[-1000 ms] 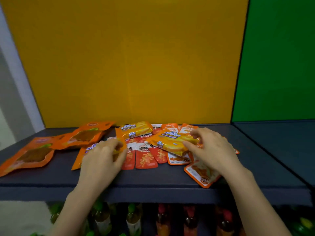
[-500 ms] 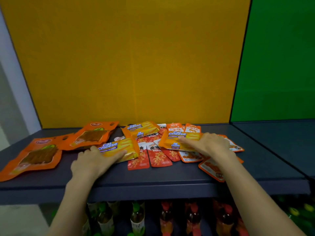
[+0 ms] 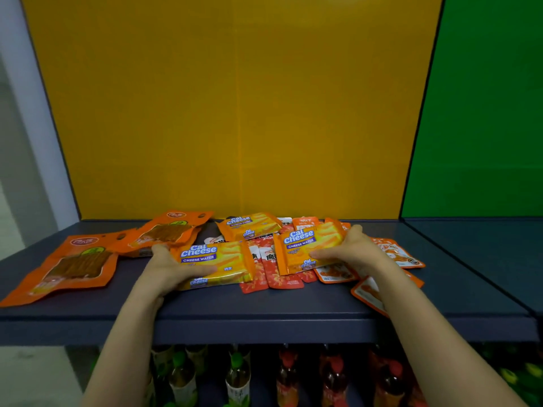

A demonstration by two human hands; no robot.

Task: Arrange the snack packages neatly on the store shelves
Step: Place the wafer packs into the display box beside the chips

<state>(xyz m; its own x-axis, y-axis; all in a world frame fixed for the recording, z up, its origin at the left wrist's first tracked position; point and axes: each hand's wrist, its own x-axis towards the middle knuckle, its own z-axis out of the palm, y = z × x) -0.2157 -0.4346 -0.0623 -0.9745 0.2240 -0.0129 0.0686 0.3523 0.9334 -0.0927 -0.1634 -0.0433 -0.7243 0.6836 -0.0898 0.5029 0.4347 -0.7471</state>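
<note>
Head view: the dark shelf lay bare along its front edge and far right. The left hand gripped the left Cal Cheese wafer pack, thumb across its face. The right hand clasped the right Cal Cheese wafer pack, fingers curled round its edge. Both glossy orange packs sat mid-shelf over red sachets.

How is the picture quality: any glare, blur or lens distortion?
Head view: the wide-angle lens leans the side edges of the yellow wall outward; the left Cal Cheese pack and right Cal Cheese pack show soft foil glare, print readable; the bottles under the shelf are dim and blurred.
</note>
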